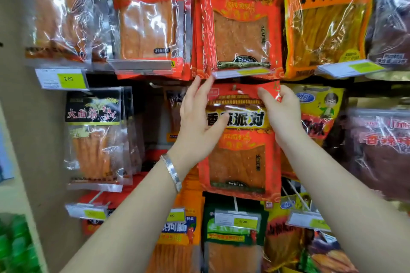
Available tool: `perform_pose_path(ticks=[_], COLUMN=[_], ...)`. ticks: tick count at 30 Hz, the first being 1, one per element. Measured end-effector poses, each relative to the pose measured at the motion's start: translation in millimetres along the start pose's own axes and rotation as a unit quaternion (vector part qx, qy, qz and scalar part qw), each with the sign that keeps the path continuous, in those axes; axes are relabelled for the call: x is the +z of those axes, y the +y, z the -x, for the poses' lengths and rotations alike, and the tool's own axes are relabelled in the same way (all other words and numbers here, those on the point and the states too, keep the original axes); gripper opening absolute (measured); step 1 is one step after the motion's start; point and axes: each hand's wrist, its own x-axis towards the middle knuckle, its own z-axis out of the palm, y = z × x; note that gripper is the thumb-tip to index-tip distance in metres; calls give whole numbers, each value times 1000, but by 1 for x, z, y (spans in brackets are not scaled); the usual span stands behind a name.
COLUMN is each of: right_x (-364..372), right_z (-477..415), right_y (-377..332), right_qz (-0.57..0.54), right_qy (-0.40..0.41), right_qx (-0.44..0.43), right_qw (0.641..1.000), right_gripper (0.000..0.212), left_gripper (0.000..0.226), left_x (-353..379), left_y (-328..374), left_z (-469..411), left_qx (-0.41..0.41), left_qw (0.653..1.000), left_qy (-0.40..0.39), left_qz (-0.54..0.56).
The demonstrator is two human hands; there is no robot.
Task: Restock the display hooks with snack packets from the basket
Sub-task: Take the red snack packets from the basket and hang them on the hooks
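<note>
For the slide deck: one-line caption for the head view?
A red snack packet held at its top edge by left hand and right hand, beneath matching packets hanging above.

Both hands hold red snack packet against display.

Snack packets are hung in three rows on display hooks. Red, orange, yellow and clear packs are crowded side by side. Yellow price tags are carried at the hook ends, in front of the packets.
</note>
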Motion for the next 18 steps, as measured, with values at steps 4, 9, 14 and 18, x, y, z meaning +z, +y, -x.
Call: perform_pose_path(ticks=[4,9,14,18], right_x=[2,5,4,8], right_z=[0,8,42,72], right_y=[6,27,55,78], right_qz=[13,80,189,351], right_qy=[-6,17,37,18], right_qx=[6,-27,-121,-257], right_qw=[1000,996,974,900], right_gripper=[17,31,73,72], left_gripper=[75,76,73,77], left_x=[0,9,27,40], left_y=[-2,-22,-73,-104], left_z=[-2,4,28,41], left_qx=[-2,9,-43,-79], left_qw=[1000,1000,994,992], left_qy=[-17,-11,-68,-76], left_qz=[10,-14,-79,-59])
